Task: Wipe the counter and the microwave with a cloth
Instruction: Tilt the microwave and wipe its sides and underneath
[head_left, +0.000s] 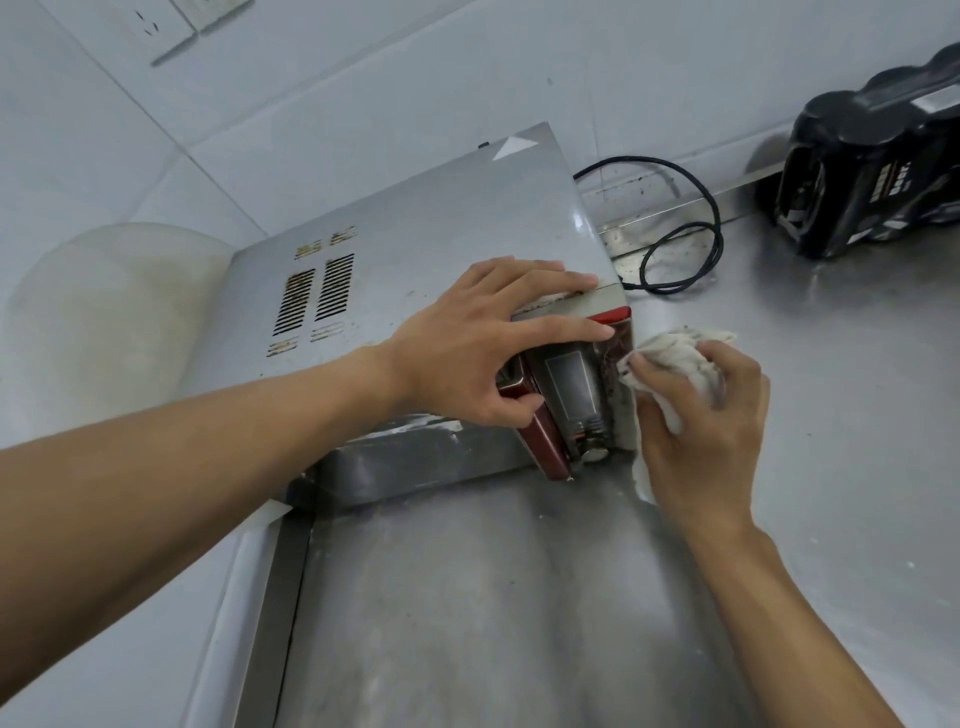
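Now the microwave (415, 249) sits on the steel counter (857, 415) near a corner of the white tiled wall (363, 78), seen from above with its grey top and dark vent slots (317, 296) facing up; the left hand (467, 343) lies over its front right top corner, fingers straight and spread flat on the metal, thumb pressed against the red door trim (540, 436), clasping nothing; the right hand (711, 431) is just beside the front right corner, its fingers curled tightly round a bunched white cloth (680, 353); the cloth touches the right edge of the control panel (571, 384), with one tail hanging down below the palm toward the counter; a metal knob (595, 452) shows at the bottom of the panel; a black power cord (691, 228) loops on the counter behind the microwave's right side; a black shrink-wrapped pack (872, 171) stands against the wall at the far right, well apart from both hands; a wall socket (171, 21) shows at the upper left.
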